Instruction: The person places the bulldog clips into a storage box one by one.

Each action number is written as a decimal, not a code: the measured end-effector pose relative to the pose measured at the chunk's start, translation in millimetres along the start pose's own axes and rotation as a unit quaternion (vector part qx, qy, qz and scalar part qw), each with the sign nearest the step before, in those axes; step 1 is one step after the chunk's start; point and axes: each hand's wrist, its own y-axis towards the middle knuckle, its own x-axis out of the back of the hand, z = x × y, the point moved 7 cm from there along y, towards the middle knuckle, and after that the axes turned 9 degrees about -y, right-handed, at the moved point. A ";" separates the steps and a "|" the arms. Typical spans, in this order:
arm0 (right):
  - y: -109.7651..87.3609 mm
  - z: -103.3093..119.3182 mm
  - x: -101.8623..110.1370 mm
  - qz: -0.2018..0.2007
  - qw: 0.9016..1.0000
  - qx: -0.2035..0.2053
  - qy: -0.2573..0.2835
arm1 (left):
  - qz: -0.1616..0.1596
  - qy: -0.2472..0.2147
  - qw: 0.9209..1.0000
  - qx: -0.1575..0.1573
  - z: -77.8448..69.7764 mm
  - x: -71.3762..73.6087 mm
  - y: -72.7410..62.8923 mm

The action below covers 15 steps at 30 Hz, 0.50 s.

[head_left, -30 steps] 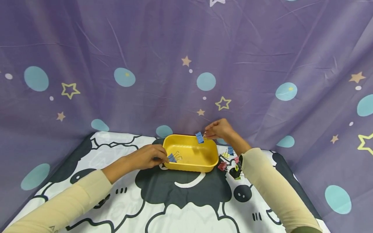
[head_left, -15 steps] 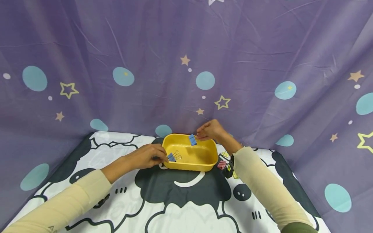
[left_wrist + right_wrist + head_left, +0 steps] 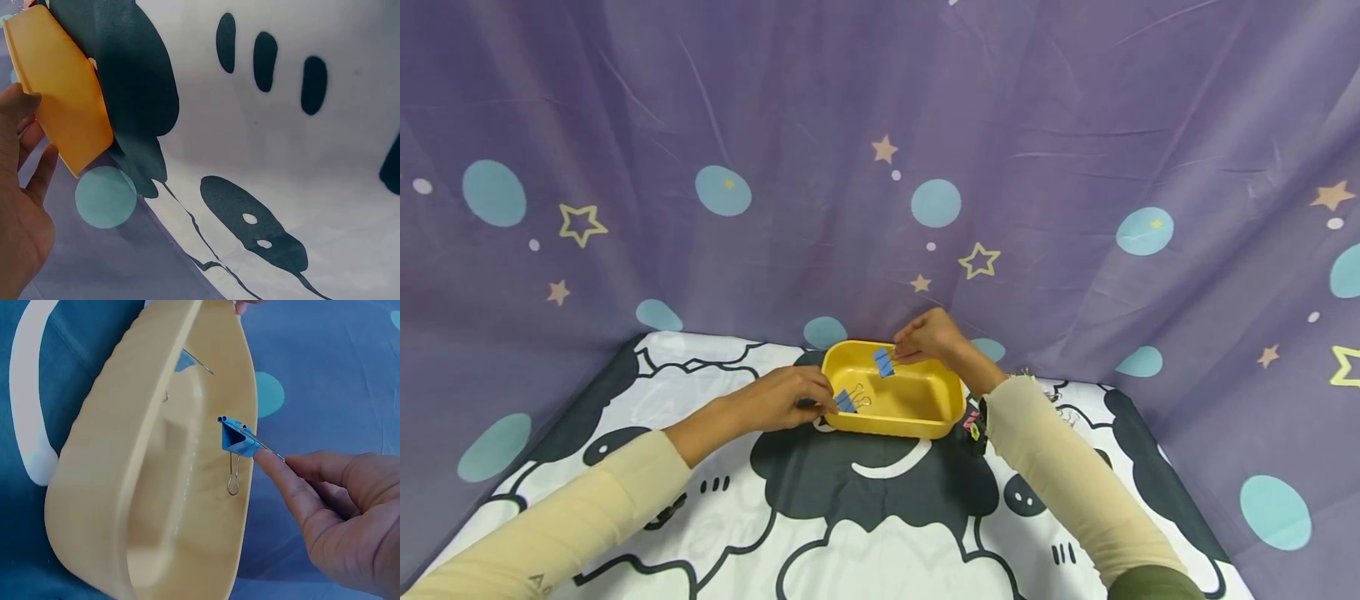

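Note:
A yellow plastic tub (image 3: 925, 428) stands at the back of the table, against the curtain. My left hand (image 3: 790, 398) grips its left end; the left wrist view shows thumb and fingers of that hand (image 3: 25, 219) on the tub's edge (image 3: 69, 94). Over the tub's far side, my right hand (image 3: 931, 335) pinches a blue binder clip (image 3: 883, 362) by one wire handle. In the right wrist view this clip (image 3: 240, 442) hangs above the tub's inside, its other handle pointing down. Another blue binder clip (image 3: 846, 402) is at the tub's left end, near my left fingers.
Several coloured clips, pink ones (image 3: 972, 423) among them, lie right of the tub, partly hidden by my right sleeve (image 3: 1067, 467). A white cloth (image 3: 895, 558) with dark cartoon prints covers the table. The purple curtain (image 3: 805, 167) rises directly behind.
My right hand has moved left with the blue binder clip, from the tub's far right corner to over its middle. The left hand stays on the tub's left end.

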 end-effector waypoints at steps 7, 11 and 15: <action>5.4 1.0 -16.9 -0.001 1.000 0.006 0.000 | 0.004 -0.006 1.000 0.009 1.3 0.4 1.3; 7.4 1.3 -27.0 0.002 1.000 0.019 0.001 | 0.005 -0.004 1.000 0.010 1.0 0.7 1.8; 8.2 -1.0 -35.9 0.011 1.000 0.021 -0.007 | 0.006 -0.006 1.000 0.006 1.7 0.1 2.1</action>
